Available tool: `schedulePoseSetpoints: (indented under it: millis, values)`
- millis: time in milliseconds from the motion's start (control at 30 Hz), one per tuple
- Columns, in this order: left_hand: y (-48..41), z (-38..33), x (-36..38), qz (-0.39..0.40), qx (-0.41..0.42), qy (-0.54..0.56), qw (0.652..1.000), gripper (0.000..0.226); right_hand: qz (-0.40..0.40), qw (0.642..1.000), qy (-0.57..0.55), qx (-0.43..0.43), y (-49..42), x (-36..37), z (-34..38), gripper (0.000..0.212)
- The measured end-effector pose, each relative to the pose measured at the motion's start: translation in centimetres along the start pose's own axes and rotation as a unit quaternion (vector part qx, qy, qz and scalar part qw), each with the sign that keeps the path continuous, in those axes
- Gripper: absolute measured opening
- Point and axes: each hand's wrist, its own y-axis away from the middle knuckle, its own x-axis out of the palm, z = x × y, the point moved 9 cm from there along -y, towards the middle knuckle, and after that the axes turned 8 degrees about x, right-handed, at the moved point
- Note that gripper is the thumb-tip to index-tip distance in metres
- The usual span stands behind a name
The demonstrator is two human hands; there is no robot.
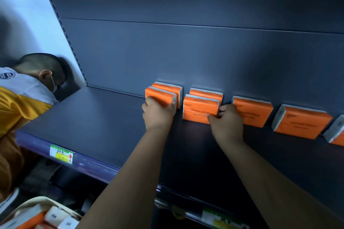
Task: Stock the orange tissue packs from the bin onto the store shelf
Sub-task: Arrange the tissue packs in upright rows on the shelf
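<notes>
Left hand (158, 113) grips the leftmost front pack (161, 97); right hand (226, 122) pinches the next pack (200, 108) — both upright.

- Both bare forearms enter from the bottom of the frame and stretch up towards its centre, almost fully extended.
- The left hand (158, 112) sits just left of centre, back of the hand to the camera, thumb at the right; fingers curl around what it holds.
- The right hand (226, 122) sits just right of centre, knuckles up, fingers bent and pinching at its left side.
- The hands are near each other, not touching.
</notes>
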Motion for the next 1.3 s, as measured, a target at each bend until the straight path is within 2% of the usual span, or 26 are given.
schedulePoseSetpoints:
  millis: [167, 267, 367, 433, 567, 667, 767, 867, 1033, 1167, 1233, 1300]
  values:
    - [0.5, -0.1, -0.7, 0.014, 0.005, -0.025, 1.000, 0.084, -0.052, 0.998, 0.030, -0.005, 2.6, -1.8, 0.8, 0.029]
    - [1.3, -1.3, -1.5, 0.020, 0.045, -0.065, 0.997, 0.074, -0.054, 0.997, 0.023, -0.058, 4.9, -1.8, 1.9, 0.027]
    - [2.2, -2.8, -3.3, 0.021, 0.111, -0.146, 0.983, 0.070, 0.016, 0.988, 0.005, -0.151, 7.7, -0.4, 4.5, 0.033]
    - [3.2, -3.6, -5.1, 0.011, 0.162, -0.227, 0.960, 0.071, 0.082, 0.977, -0.005, -0.198, 9.9, 0.8, 6.2, 0.037]
    - [7.1, -3.9, -10.4, -0.003, 0.220, -0.334, 0.917, 0.076, 0.178, 0.955, -0.018, -0.234, 14.6, 2.4, 8.8, 0.049]
    - [10.5, -1.5, -16.5, -0.019, 0.194, -0.354, 0.915, 0.083, 0.226, 0.934, -0.008, -0.275, 19.4, 3.7, 10.9, 0.052]
    - [15.1, 2.4, -23.9, -0.092, 0.178, -0.387, 0.900, 0.090, 0.284, 0.908, 0.000, -0.309, 25.1, 5.6, 12.3, 0.054]
    - [19.6, 8.7, -29.5, -0.113, 0.113, -0.387, 0.908, 0.085, 0.347, 0.869, 0.032, -0.352, 30.9, 7.9, 12.7, 0.055]
    - [24.9, 18.2, -34.5, -0.076, 0.011, -0.393, 0.916, 0.071, 0.417, 0.823, 0.115, -0.369, 37.6, 12.5, 11.0, 0.061]
    - [27.6, 22.6, -36.2, -0.058, -0.062, -0.373, 0.924, 0.067, 0.459, 0.782, 0.195, -0.375, 41.3, 16.9, 9.2, 0.049]
    - [28.3, 24.1, -35.7, -0.018, -0.071, -0.369, 0.927, 0.066, 0.474, 0.761, 0.245, -0.369, 42.3, 19.3, 7.6, 0.046]
    - [28.7, 25.8, -34.5, 0.053, -0.069, -0.377, 0.922, 0.068, 0.477, 0.745, 0.292, -0.364, 42.8, 21.4, 5.8, 0.047]
